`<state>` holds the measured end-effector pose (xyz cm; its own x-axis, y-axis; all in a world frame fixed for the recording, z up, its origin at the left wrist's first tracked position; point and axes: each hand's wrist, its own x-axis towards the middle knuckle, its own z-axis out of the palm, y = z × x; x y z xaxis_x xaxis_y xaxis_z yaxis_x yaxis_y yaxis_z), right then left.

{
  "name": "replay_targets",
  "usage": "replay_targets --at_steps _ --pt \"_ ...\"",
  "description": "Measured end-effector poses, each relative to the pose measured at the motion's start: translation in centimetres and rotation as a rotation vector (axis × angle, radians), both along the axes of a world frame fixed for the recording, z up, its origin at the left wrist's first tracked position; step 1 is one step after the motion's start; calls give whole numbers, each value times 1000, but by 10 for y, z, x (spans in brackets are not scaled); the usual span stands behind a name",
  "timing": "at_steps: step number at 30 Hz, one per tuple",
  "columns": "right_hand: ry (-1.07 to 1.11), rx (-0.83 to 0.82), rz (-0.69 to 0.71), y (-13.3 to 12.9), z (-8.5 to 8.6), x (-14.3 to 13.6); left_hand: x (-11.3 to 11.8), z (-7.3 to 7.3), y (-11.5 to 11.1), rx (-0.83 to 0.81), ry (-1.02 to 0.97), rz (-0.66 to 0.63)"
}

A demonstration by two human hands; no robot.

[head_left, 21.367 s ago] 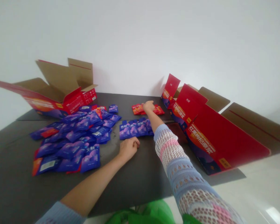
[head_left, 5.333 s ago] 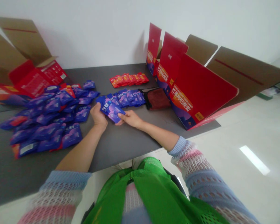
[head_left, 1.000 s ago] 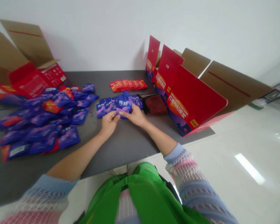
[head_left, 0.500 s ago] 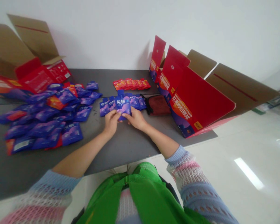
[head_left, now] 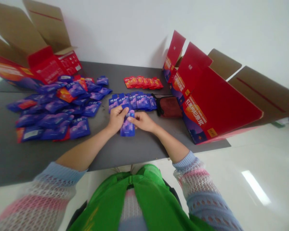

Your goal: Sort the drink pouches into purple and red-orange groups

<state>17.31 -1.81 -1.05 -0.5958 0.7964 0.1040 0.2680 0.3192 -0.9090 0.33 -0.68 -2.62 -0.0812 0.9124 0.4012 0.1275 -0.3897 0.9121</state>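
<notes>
While both hands have hold of the blue-purple pouch (head_left: 128,129) near the middle of the frame, it's been turned and brought down toward the near edge compared with half a second ago. Most of its label is covered now, so I'd guess it's being handled, not read. Left hand (head_left: 117,119) is clamped on the upper part, thumb across the front. Right hand (head_left: 144,122) has its thumb and fingers pinched on the right edge. Can't tell if it's one pouch or a couple stacked, tbh.

Just behind it there's a row of overlapping blue pouches (head_left: 143,101), and more of that row shows now the held one isn't in front of its middle. Behind that sits a row of red packets (head_left: 143,82), and just right of the blue row, a dark red bag (head_left: 171,106). Loose pile of pouches (head_left: 54,120) on the left of the frame, open carton (head_left: 48,65) upper left, red cartons (head_left: 223,106) on the right, all on the gray tabletop (head_left: 146,146).
</notes>
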Motion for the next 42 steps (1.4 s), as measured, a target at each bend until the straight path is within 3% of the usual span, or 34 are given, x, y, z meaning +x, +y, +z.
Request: replay_targets --at_steps 3,8,10,14,16,19,21,25,27,31,35,42 --pt "-44 77 -32 2 -1 0 0 0 -6 132 221 30" --pt "-329 336 -129 0 9 1 -6 1 -7 252 501 124" --pt "-374 380 -138 -1 15 4 -10 5 -6 240 473 43" --pt "-314 281 -127 -6 27 9 -18 16 -3 199 417 -278" --pt "-339 289 -119 -9 31 9 -19 18 -4 239 483 -305" --pt "-500 408 -77 -13 38 7 -16 14 -8 339 583 -198" --pt "-586 477 -91 -13 41 8 -10 11 -12 334 549 -137" --pt "-593 533 -271 -9 43 13 -4 11 -13 323 473 -27" --pt "-563 511 -318 -10 38 10 -8 9 -8 342 550 70" --pt "-541 406 -263 -17 21 -8 -26 -3 6 238 701 282" --pt "-544 343 -245 -16 18 -13 -33 -5 5 187 700 420" --pt "-405 264 -763 31 28 44 -23 8 -2 -32 657 530"
